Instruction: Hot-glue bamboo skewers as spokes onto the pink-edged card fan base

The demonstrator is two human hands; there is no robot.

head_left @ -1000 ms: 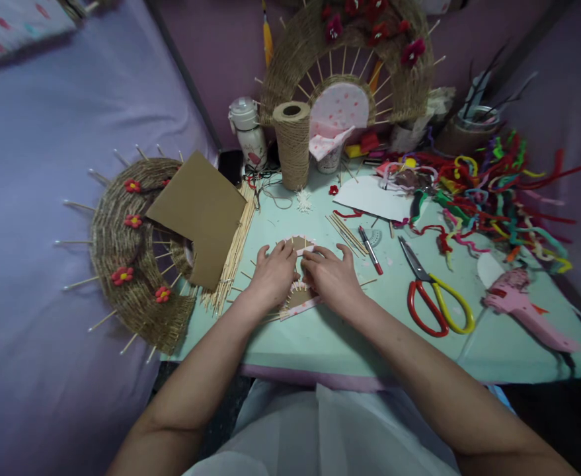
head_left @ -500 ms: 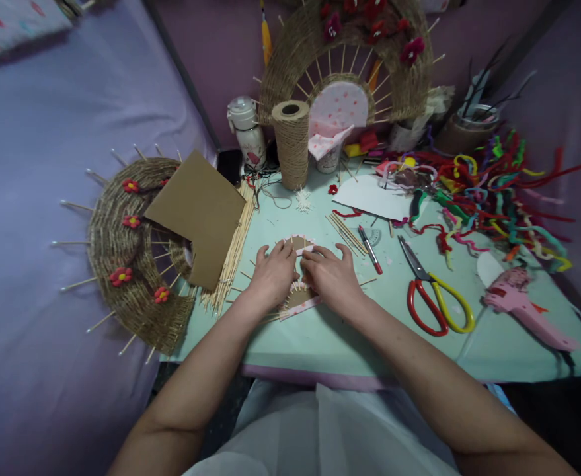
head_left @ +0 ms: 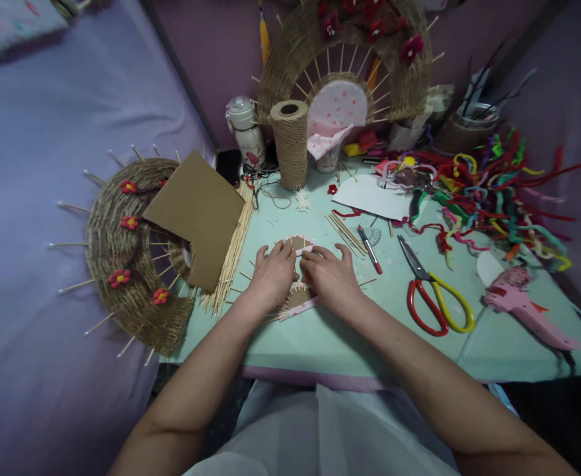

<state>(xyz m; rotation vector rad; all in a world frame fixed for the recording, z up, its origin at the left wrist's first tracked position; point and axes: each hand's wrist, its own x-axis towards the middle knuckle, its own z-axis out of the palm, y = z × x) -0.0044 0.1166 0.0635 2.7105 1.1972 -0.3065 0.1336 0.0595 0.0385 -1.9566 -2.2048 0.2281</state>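
Observation:
Two small cardboard pieces with pink-and-white spotted edging lie on the table, one behind the other. My left hand (head_left: 273, 274) rests on their left side, fingers bent and pressed down, thumb side toward the middle. Opposite it, my right hand (head_left: 330, 272) presses on the right side with its fingertips close to the left ones. The front cardboard piece (head_left: 303, 303) shows between my wrists, and the back cardboard piece (head_left: 299, 245) shows beyond my fingertips. Thin sticks (head_left: 244, 275) poke out to the left under my left hand. My palms hide the middle of the work.
Scissors (head_left: 431, 291), a marker (head_left: 370, 250) and a pink glue gun (head_left: 528, 307) lie to the right. Coloured pipe cleaners (head_left: 498, 192) heap behind them. A twine spool (head_left: 290, 145) stands at the back. Left are brown cardboard (head_left: 195, 211), bamboo sticks (head_left: 231, 264) and a woven fan (head_left: 121, 244).

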